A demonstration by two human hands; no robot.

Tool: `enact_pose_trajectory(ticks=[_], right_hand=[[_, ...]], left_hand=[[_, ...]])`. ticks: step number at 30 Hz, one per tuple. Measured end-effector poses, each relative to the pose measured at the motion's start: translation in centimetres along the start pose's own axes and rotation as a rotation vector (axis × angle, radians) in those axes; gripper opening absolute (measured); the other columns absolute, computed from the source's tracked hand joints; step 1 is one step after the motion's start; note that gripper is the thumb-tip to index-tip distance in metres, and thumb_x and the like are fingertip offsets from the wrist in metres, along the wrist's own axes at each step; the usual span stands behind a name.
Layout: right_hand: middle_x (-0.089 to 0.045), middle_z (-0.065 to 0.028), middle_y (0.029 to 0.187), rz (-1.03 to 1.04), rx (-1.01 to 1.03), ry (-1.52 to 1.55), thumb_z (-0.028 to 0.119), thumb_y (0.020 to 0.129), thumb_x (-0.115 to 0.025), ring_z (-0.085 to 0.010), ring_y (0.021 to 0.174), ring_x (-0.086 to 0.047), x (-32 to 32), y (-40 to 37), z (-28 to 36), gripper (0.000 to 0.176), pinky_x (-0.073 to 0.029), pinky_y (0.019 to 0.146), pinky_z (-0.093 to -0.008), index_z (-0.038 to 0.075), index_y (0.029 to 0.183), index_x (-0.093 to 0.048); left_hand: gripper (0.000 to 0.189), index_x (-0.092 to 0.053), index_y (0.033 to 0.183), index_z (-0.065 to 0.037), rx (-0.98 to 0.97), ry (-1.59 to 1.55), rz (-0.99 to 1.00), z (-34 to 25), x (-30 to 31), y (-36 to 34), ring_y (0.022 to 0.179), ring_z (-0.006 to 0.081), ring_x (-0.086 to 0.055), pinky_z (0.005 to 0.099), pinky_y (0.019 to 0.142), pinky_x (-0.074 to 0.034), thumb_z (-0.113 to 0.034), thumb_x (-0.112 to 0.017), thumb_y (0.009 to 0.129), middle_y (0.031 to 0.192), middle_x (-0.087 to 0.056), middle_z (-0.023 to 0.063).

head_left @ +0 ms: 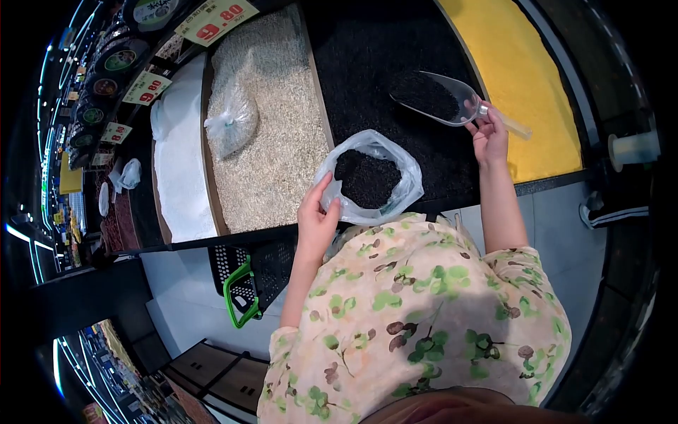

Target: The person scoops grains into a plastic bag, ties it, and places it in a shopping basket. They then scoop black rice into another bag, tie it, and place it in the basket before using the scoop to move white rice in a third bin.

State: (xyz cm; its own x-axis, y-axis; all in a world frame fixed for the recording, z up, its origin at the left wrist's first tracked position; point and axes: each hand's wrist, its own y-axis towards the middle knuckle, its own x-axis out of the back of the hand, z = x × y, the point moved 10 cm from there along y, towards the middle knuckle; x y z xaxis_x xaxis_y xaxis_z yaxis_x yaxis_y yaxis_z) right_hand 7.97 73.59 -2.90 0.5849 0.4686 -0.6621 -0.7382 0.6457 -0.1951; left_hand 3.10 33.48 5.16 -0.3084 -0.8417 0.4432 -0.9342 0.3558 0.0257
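My left hand [320, 215] grips the left rim of an open clear plastic bag [406, 169], its fingers at the edge. Dark grains [367, 180] lie inside the bag. My right hand [489, 134] is closed round the handle end of a clear scoop [467, 104], which holds more dark grains and is up and to the right of the bag. Beneath the scoop and bag spreads a bin of black grain [367, 63].
Left of the black grain is a pale grain bin [282, 127] with a tied bag [233, 124] on it, then a white bin [185, 162]. A yellow bin [526, 78] lies right. Price signs [215, 21] hang upper left. A basket with a green handle [229, 293] stands below.
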Motion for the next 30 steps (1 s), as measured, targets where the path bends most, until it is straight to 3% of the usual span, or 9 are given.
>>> enact_pose_trajectory(ticks=[8, 11, 14, 16, 20, 24, 27, 30], right_hand=[[-0.053, -0.0222, 0.121, 0.268, -0.010, -0.136, 0.016, 0.088, -0.044, -0.0331, 0.112, -0.054, -3.5, -2.5, 3.0, 0.029, -0.056, 0.078, -0.0371, -0.001, 0.111, -0.053], [-0.058, -0.0217, 0.114, 0.380, -0.005, -0.207, 0.009, 0.084, -0.050, -0.0314, 0.106, -0.058, -7.1, -4.8, 3.5, 0.026, -0.057, 0.074, -0.0336, -0.004, 0.106, -0.056], [-0.056, -0.0213, 0.117, 0.516, 0.006, -0.415, 0.013, 0.082, -0.054, -0.0273, 0.105, -0.059, -10.3, -7.2, 2.7, 0.030, -0.053, 0.080, -0.0332, -0.003, 0.107, -0.055], [-0.059, -0.0188, 0.114, 0.612, 0.037, -0.456, 0.007, 0.076, -0.060, -0.0245, 0.107, -0.057, -13.1, -9.2, 2.2, 0.030, -0.045, 0.090, -0.0372, -0.002, 0.104, -0.057], [-0.063, -0.0119, 0.108, 0.989, 0.685, -0.926, 0.006, 0.072, -0.068, -0.0295, 0.107, -0.057, -19.2, -14.4, 3.4, 0.031, -0.045, 0.091, -0.0393, 0.003, 0.101, -0.059], [-0.063, -0.0102, 0.107, 1.111, 0.619, -0.847, 0.002, 0.065, -0.068, -0.0333, 0.111, -0.054, -21.0, -15.9, 3.6, 0.033, -0.044, 0.094, -0.0410, 0.005, 0.098, -0.060], [-0.064, -0.0137, 0.105, 1.146, 0.595, -0.844, 0.012, 0.073, -0.067, -0.0371, 0.112, -0.053, -21.2, -16.0, 4.1, 0.023, -0.043, 0.093, -0.0439, 0.002, 0.094, -0.062], [-0.065, -0.0136, 0.104, 1.153, 0.550, -0.817, 0.012, 0.074, -0.066, -0.0376, 0.112, -0.053, -21.2, -16.3, 5.0, 0.020, -0.043, 0.093, -0.0441, 0.003, 0.092, -0.062]], left_hand=[[0.051, -0.052, 0.126, -0.008, 0.015, -0.015, 0.024, 0.3, 0.0, 0.2, 0.060, 0.0065, -0.042, 0.0200, 0.054, -0.037, 0.000, -0.059, 0.077, 0.107, -0.059, 0.0065], [0.051, -0.052, 0.127, -0.008, 0.030, -0.022, 0.038, 0.3, -0.2, 0.2, 0.060, 0.0063, -0.041, 0.0200, 0.054, -0.037, 0.000, -0.059, 0.077, 0.107, -0.059, 0.0064], [0.051, -0.052, 0.127, -0.008, 0.022, -0.007, 0.035, -0.3, -0.3, 0.3, 0.061, 0.0067, -0.043, 0.0202, 0.054, -0.037, 0.000, -0.059, 0.077, 0.108, -0.059, 0.0066], [0.051, -0.052, 0.126, -0.008, 0.008, 0.003, 0.025, -0.7, -0.3, 0.2, 0.062, 0.0069, -0.045, 0.0203, 0.055, -0.038, 0.001, -0.058, 0.077, 0.110, -0.059, 0.0072], [0.050, -0.052, 0.126, -0.008, -0.017, -0.015, 0.006, -1.1, -0.2, -0.1, 0.067, 0.0071, -0.049, 0.0200, 0.056, -0.040, 0.002, -0.058, 0.077, 0.112, -0.058, 0.0083], [0.050, -0.052, 0.127, -0.008, 0.023, -0.057, -0.011, -0.9, 0.1, -0.4, 0.068, 0.0068, -0.050, 0.0194, 0.056, -0.040, 0.002, -0.057, 0.078, 0.113, -0.058, 0.0087], [0.051, -0.052, 0.127, -0.008, 0.026, -0.045, -0.020, -0.8, 0.4, -0.7, 0.066, 0.0066, -0.049, 0.0194, 0.056, -0.040, 0.002, -0.058, 0.078, 0.112, -0.058, 0.0087], [0.051, -0.051, 0.127, -0.009, 0.035, -0.007, -0.009, -0.5, 0.5, -0.7, 0.064, 0.0070, -0.047, 0.0198, 0.056, -0.040, 0.001, -0.058, 0.077, 0.110, -0.058, 0.0084]])
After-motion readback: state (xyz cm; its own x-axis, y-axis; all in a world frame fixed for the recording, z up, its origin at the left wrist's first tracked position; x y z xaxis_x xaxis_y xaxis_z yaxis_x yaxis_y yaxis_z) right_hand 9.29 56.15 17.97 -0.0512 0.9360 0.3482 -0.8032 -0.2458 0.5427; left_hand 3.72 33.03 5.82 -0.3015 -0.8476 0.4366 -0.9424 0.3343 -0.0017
